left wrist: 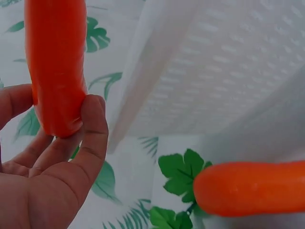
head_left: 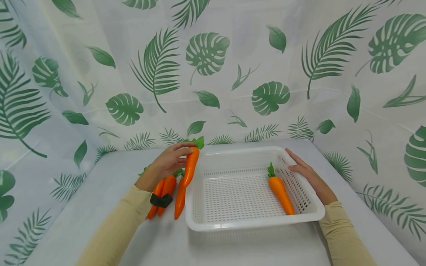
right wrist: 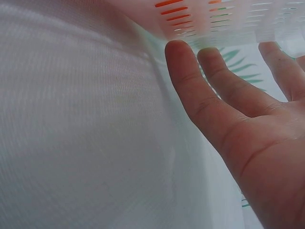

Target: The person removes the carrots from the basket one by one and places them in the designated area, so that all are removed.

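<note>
My left hand (head_left: 171, 159) pinches an orange carrot (head_left: 190, 166) near its leafy top, with the thumb and fingers on either side of it. The carrot hangs tip down beside the left rim of a white perforated plastic basket (head_left: 246, 224). Inside the basket, along its right wall, lies another carrot (head_left: 281, 194) with green leaves. My right hand (head_left: 306, 175) rests on the basket's right side from outside; in the right wrist view its extended fingers (right wrist: 183, 71) touch the slotted wall.
Left of the basket, a loose carrot (head_left: 180, 199) lies close to its wall. More carrots (head_left: 168, 185) lie under my left wrist, partly hidden by a black wrist strap (head_left: 161, 200). A leaf-patterned curtain (head_left: 213, 74) stands behind the white table (head_left: 110, 177).
</note>
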### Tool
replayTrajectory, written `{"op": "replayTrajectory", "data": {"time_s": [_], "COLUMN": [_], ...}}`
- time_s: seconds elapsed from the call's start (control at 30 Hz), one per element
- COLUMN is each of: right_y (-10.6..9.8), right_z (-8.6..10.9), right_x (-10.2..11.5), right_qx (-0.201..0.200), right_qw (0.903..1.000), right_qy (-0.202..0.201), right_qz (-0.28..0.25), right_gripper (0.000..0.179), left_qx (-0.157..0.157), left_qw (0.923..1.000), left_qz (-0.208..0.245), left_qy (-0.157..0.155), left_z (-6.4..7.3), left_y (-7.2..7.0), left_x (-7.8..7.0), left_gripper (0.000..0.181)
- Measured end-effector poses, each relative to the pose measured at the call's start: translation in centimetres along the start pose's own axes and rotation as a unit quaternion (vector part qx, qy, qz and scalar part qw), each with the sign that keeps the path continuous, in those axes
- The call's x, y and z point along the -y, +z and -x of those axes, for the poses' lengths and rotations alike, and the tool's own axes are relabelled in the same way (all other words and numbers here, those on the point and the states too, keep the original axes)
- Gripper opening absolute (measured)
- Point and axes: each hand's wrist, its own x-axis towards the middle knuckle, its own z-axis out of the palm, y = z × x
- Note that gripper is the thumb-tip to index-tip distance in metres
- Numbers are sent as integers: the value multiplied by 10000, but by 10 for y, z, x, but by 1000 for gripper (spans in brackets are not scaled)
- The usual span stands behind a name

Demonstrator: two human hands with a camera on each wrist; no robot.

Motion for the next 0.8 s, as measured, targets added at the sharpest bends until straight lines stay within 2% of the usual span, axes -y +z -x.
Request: {"op": "replayTrajectory", "data": {"time_s": [0.3,0.6,0.8], "right_y": [1,1,2], "right_z": [1,1,3], "right_x": [1,1,0], "right_qx": [-28,-51,-64], "right_qw": [10000,10000,10000], "right_qy": [36,18,-5], "right_qz": [59,37,-38], "right_gripper": [73,72,70], "left_qx": [-374,-719,-933], "left_qw": [9991,9968,9948], "left_qz": [202,-354,-403], "left_qy": [-58,-6,-95], "left_z": [6,21,29], "left_y": [-27,-56,-74], "left_x": [8,11,16], "left_gripper": [40,45,49]}}
